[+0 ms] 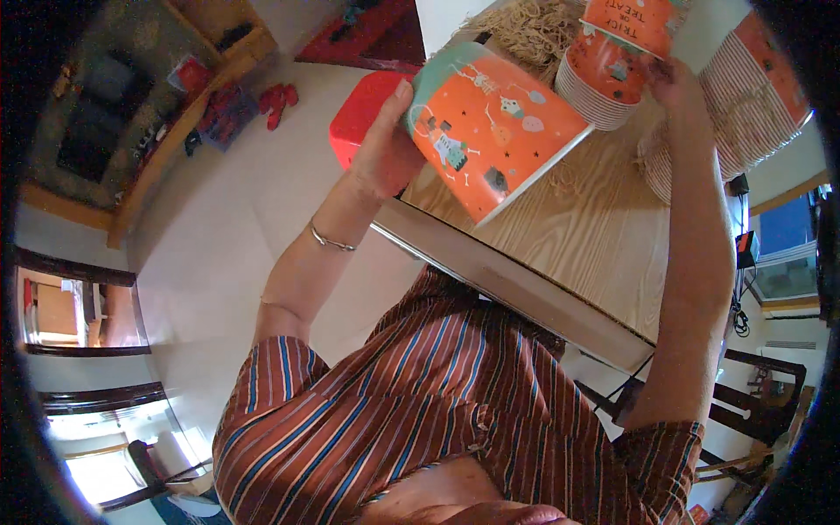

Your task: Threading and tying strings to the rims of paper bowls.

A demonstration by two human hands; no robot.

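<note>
My left hand (389,144) grips a large orange paper cup (503,131) with printed skeletons and cartoon figures; its white rim tilts down to the right. At the upper right, my right hand (678,85) has its fingers closed at the rim of another orange paper cup (634,22), partly cut off by the top edge. That cup is above a stack of nested orange cups (604,74) with white rims. A heap of beige twine (525,35) lies behind the cup in my left hand.
The wooden table (595,236) has its front edge close to my body. More nested cup stacks (757,92) stand at its right, with twine strands about them. A red plastic container (363,109) is beyond my left wrist. Wooden furniture (149,188) lines the left side.
</note>
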